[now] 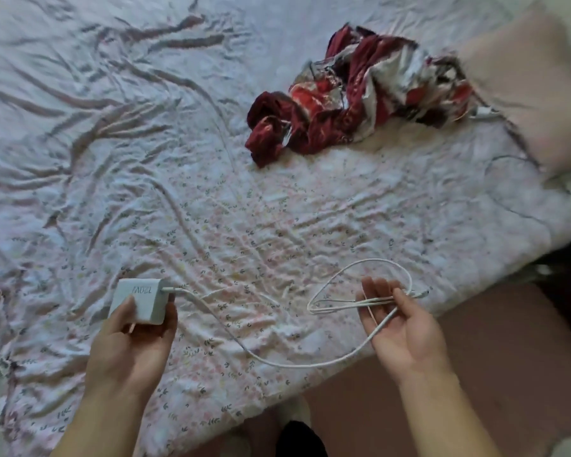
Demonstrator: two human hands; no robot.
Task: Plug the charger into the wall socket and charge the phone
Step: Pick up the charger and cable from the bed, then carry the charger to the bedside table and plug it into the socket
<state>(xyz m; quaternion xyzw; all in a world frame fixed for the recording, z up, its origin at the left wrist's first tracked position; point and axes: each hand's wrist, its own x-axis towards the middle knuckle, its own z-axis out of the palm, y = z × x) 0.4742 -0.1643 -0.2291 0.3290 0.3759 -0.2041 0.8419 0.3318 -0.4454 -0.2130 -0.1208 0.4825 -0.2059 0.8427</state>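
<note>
My left hand (136, 344) holds a white square charger block (142, 300) just above the bed, thumb on its top face. A white cable (231, 341) leaves the block's right side, sags across the sheet and runs into my right hand (399, 328). Several looped strands of that cable lie over the half-curled fingers of my right hand, and one loop (353, 275) sticks out to the left. The cable's plug end (421, 294) pokes out past my fingers. No phone or wall socket is in view.
A wrinkled floral bedsheet (211, 192) covers the bed. A crumpled red and white cloth (353, 100) lies at the far right, next to a pink pillow (534, 94). The bed's edge runs diagonally at lower right, with reddish floor (475, 374) below it.
</note>
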